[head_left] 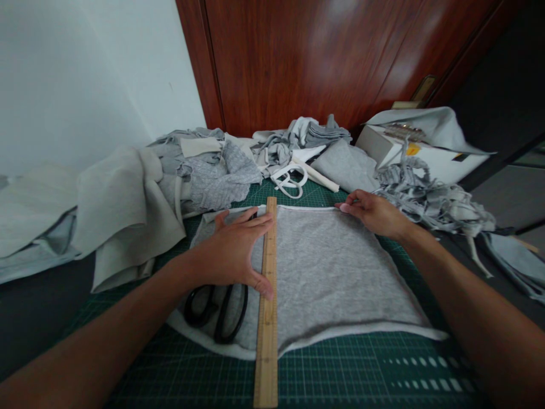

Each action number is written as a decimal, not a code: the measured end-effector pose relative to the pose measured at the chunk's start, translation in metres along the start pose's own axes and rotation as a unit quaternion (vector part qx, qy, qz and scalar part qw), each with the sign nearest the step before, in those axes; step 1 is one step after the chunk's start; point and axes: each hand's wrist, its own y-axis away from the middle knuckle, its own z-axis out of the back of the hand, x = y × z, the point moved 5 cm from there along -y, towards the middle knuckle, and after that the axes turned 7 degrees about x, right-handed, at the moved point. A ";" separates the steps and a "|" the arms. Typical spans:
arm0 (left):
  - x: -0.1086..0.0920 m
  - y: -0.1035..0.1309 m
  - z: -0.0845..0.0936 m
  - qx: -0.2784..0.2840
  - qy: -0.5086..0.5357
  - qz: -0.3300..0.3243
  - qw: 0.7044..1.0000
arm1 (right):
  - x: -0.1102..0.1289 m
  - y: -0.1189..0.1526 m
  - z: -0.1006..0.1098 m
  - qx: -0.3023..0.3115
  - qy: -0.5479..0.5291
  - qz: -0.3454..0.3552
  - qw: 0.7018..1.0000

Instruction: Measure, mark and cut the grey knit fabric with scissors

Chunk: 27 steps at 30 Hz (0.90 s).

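Note:
A piece of grey knit fabric (332,267) lies spread on the green cutting mat (332,369). Across it, running away from me, is a wooden ruler (268,318). My left hand (238,250) is spread out, with thumb and fingertips on the ruler's left side and the palm over the cloth. Black-handled scissors (217,312) rest on the fabric below that hand, their blades hidden beneath it. At the far right corner of the cloth, my right hand (370,211) pinches the rolled edge between thumb and fingers.
Grey and cream fabric scraps (221,170) are heaped along the back and left. Behind the cloth lies a white looped strip (292,179). A white box (426,147) stands at the back right, with a tangle of grey fabric strips (434,196) before it. A wooden door (298,62) rises behind.

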 end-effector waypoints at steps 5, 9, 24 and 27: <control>-0.002 -0.001 -0.001 0.002 -0.005 0.006 1.000 | -0.003 -0.001 -0.002 0.002 -0.024 0.007 1.000; -0.007 -0.002 0.001 0.001 -0.003 -0.001 1.000 | -0.004 -0.002 -0.002 0.006 -0.029 0.006 1.000; -0.011 -0.007 0.003 -0.012 0.010 -0.023 1.000 | -0.017 -0.011 0.002 0.007 -0.212 -0.024 0.977; -0.012 -0.008 0.003 -0.008 0.014 -0.022 1.000 | -0.020 -0.011 0.004 0.002 -0.238 -0.031 0.971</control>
